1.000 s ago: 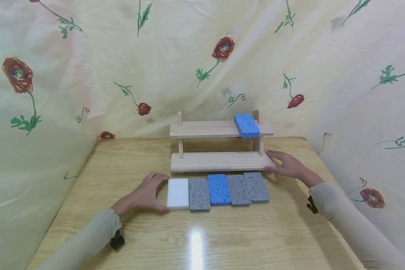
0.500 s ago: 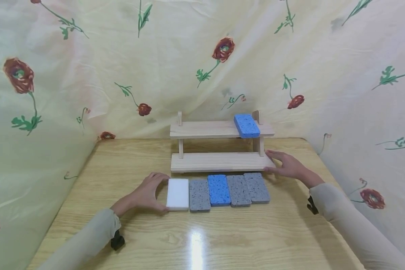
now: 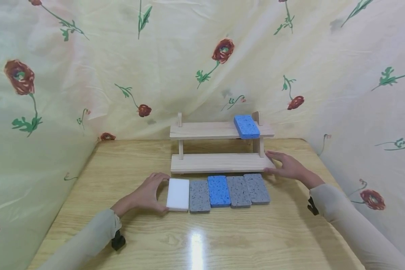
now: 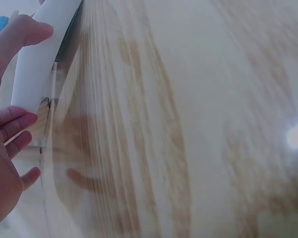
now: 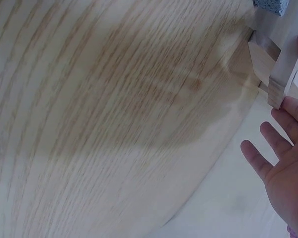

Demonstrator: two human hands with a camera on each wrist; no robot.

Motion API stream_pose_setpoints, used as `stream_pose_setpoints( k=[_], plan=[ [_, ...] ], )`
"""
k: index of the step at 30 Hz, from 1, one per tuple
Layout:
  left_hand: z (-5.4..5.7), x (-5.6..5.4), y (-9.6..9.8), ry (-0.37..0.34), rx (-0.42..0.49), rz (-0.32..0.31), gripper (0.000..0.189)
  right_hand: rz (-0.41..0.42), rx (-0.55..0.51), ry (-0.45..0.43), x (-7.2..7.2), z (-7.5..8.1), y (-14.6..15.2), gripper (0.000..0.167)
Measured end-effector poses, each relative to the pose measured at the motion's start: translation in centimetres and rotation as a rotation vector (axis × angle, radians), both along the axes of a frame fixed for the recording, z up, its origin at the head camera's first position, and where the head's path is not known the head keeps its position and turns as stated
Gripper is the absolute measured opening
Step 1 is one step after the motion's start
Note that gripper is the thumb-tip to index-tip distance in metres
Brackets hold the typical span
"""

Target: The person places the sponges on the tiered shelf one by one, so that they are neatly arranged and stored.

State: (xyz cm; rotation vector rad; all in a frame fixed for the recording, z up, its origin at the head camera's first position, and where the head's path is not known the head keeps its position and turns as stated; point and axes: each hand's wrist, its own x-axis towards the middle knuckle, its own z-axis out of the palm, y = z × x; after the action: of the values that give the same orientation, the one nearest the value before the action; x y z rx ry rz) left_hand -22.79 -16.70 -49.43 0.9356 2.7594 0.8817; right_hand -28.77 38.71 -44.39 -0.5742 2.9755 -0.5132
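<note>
My left hand [image 3: 145, 195] grips the white sponge [image 3: 177, 194] at the left end of a row of five near the counter's [image 3: 195, 240] middle. My right hand [image 3: 287, 165], fingers straight, steadies the rack [image 3: 219, 162]. One blue sponge [image 3: 246, 126] sits shelved; five seem left.

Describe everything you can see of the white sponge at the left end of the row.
The white sponge is a plain rectangular block, smooth, unspeckled and foam-like, lying flat on the wooden table, long side pointing toward the rack. It is the leftmost piece of a row, its right edge against a grey speckled sponge. The left hand grips it, thumb at the near corner and fingers curled over the far end. The left wrist view shows its white side between thumb and fingers.
</note>
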Motion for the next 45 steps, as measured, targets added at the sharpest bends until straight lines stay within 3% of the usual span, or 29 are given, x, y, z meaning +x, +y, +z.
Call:
stream_pose_setpoints(
  k=[15, 25, 38, 45],
  plan=[
    [0.7, -0.1, 0.2, -0.020, 0.040, 0.004, 0.104, 0.008, -0.010, 0.016, 0.0, -0.1, 0.1, 0.083],
    [2.2, 0.0, 0.2, -0.043, 0.079, 0.012, 0.104, 0.007, -0.009, 0.015, 0.1, -0.1, 0.1, 0.083],
    [4.2, -0.8, 0.3, 0.046, 0.091, -0.005, 0.107, 0.008, -0.013, 0.027, -0.1, -0.1, 0.1, 0.082],
    [5.2, -1.4, 0.5, 0.057, 0.089, -0.019, 0.107, 0.011, -0.001, 0.025, 0.1, 0.2, -0.1, 0.081]
  ],
)
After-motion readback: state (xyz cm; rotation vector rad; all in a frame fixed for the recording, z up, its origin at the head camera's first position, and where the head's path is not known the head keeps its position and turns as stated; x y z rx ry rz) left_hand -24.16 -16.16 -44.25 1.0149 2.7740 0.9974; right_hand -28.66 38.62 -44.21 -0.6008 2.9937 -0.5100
